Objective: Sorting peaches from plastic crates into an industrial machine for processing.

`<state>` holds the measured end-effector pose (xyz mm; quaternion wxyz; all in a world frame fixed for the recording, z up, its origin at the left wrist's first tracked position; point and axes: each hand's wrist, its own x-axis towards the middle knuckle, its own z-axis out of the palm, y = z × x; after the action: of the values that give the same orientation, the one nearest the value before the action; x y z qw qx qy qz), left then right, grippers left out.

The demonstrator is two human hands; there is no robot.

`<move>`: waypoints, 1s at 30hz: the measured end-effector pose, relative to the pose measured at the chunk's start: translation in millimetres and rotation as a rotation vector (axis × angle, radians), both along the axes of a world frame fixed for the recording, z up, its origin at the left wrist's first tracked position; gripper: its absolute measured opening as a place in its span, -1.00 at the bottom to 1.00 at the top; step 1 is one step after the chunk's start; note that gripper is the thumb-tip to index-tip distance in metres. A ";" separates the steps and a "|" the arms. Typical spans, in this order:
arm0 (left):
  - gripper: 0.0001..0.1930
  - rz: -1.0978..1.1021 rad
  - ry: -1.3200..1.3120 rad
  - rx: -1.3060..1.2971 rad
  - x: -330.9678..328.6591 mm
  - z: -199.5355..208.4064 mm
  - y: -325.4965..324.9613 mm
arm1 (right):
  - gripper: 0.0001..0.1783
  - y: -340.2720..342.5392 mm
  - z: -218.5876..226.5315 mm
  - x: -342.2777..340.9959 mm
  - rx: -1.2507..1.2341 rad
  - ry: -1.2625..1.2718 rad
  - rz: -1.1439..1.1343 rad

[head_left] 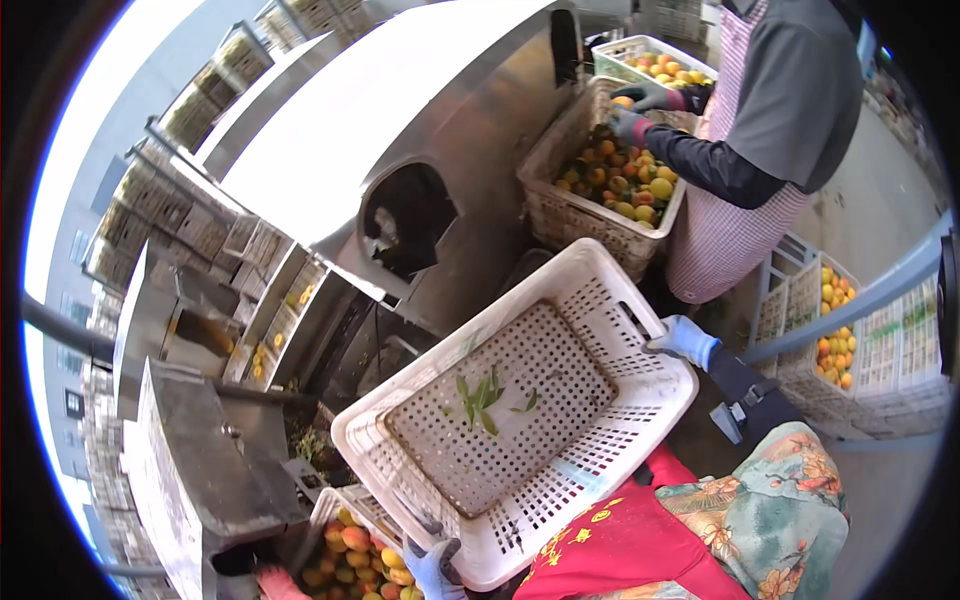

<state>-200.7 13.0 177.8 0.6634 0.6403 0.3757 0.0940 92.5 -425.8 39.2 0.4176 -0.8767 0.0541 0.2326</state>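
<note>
A white plastic crate (pixel 480 358) with slotted walls is held tilted in front of my body. On its brown-stained, perforated floor lie a few green leaves (pixel 481 400) and no fruit. My left hand (pixel 437 570), in a light blue glove, grips the crate's near left end. At the far right end, my right hand (pixel 687 342), gloved likewise, has its fingers closed on the rim beside the handle slot. Below the crate's left end stands another crate full of orange-yellow fruit (pixel 360 556) that look like peaches.
A co-worker (pixel 790 130) in grey gloves handles fruit over a full crate (pixel 600 205) at upper right. Steel machinery (pixel 480 150) fills the upper left. A pink glove (pixel 280 583) shows at lower left. Stacked crates (pixel 815 370) and a blue rail (pixel 850 300) stand right.
</note>
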 end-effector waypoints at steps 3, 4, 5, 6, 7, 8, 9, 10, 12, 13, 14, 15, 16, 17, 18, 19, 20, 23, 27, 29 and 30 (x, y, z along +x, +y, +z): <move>-0.48 0.069 -0.138 0.100 -5.1 -7.3 18.3 | -0.72 16.2 -10.4 -7.1 0.325 -0.010 -0.103; -0.47 0.115 -0.149 0.059 -8.4 9.0 17.1 | -0.77 32.8 5.4 -18.2 0.392 0.052 -0.132; -0.47 0.128 -0.196 0.007 -2.3 29.4 12.7 | -0.75 8.7 -32.6 -14.8 0.445 0.004 -0.152; -0.47 0.113 -0.227 0.080 -6.9 41.9 12.6 | -0.74 20.3 -26.3 -22.6 0.608 0.013 -0.182; -0.47 0.100 -0.256 0.151 -11.3 54.1 12.5 | -0.72 29.8 -14.8 -27.3 0.766 0.030 -0.212; -0.45 0.027 -0.228 0.231 -7.7 73.4 10.1 | -0.76 23.6 -35.2 -20.8 0.670 -0.032 -0.170; -0.49 0.044 -0.241 0.293 2.7 94.0 5.6 | -0.80 17.3 -46.4 -10.1 0.572 -0.107 -0.132; -0.56 0.015 -0.218 0.401 -1.2 110.4 6.6 | -0.83 21.0 -54.0 -6.8 0.610 -0.106 -0.103; -0.62 0.016 -0.134 0.512 -1.8 159.3 -1.3 | -0.81 40.4 -63.3 -9.3 0.770 -0.009 -0.098; -0.61 0.030 -0.111 0.624 -8.8 176.7 -6.2 | -0.79 68.5 -47.2 -22.6 0.981 0.167 -0.090; -0.38 0.065 -0.127 0.758 -17.5 183.8 -5.5 | -0.78 95.2 -27.8 -44.2 1.175 0.338 -0.111; -0.56 0.039 -0.068 0.722 -14.9 199.5 -5.9 | -0.77 115.3 3.3 -60.5 1.346 0.482 -0.149; -0.55 0.034 -0.070 0.810 -13.5 214.1 -10.5 | -0.78 122.2 -13.6 -56.9 1.316 0.619 -0.118; -0.54 0.031 -0.069 0.895 -11.3 222.8 -15.9 | -0.80 127.0 -33.0 -51.1 1.275 0.756 -0.086; -0.48 0.007 -0.052 1.068 -13.2 231.0 -20.8 | -0.79 139.3 -25.5 -58.8 1.338 0.794 -0.038; -0.41 -0.022 -0.024 1.262 -12.4 251.5 -36.0 | -0.79 149.1 -13.7 -65.3 1.421 0.841 0.017; -0.44 -0.025 0.001 1.480 -8.0 274.1 -54.5 | -0.76 156.4 -51.2 -63.7 1.575 0.890 0.164; -0.47 0.088 0.009 1.912 1.3 295.5 -63.6 | -0.75 192.2 -0.8 -87.5 1.625 0.886 0.245; -0.49 0.564 -0.690 1.717 59.8 211.3 -119.9 | -0.79 194.7 -54.9 -28.9 1.619 0.564 0.417; -0.46 0.724 -0.631 1.794 35.5 164.6 -163.1 | -0.86 191.9 0.4 -33.2 1.475 0.402 0.548; -0.44 0.764 -0.667 1.830 30.7 130.9 -163.8 | -0.83 189.3 1.3 -30.1 1.513 0.427 0.481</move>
<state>-170.0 -150.8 308.8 -0.0786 0.6783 0.1363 0.7177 62.5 -236.4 40.5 0.8152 -0.2823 -0.2284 0.4512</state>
